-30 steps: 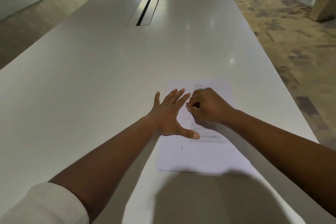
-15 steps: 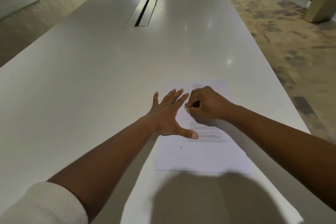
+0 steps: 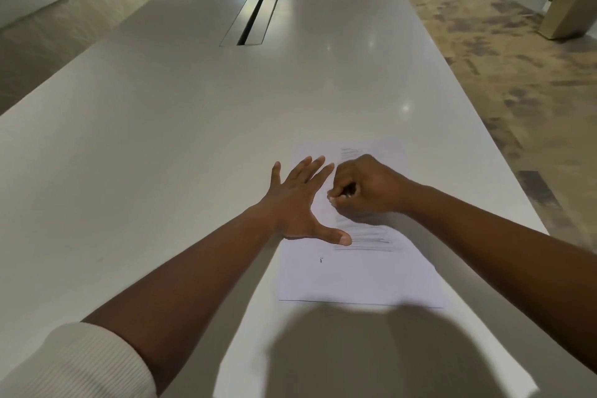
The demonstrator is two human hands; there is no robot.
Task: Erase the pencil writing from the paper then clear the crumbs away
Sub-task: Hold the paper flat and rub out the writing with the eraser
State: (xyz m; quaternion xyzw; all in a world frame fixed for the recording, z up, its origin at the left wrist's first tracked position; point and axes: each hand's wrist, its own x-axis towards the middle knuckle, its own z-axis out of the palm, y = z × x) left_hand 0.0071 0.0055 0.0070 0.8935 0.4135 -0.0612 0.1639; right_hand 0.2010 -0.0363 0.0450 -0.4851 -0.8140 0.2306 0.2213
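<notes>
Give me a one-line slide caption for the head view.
Left hand flat, steadying the paper while the right hand rubs at pencil lines.

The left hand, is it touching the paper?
Touching. The head view shows the left hand lying flat, thumb and fingers spread on the paper's left edge.

Desk point(image 3: 193, 126): one, long and white.
Paper point(image 3: 361, 275): one sheet, at 5 o'clock on the desk.
Pencil writing point(image 3: 368, 237): one smudged grey block, plus one small mark point(image 3: 321, 260) at its 7 o'clock.
Hands: two, left hand point(image 3: 298, 200) and right hand point(image 3: 365, 187).
Cable slot point(image 3: 251, 17): one, at 12 o'clock.
Planter point(image 3: 570, 6): one, at 2 o'clock on the floor.
</notes>
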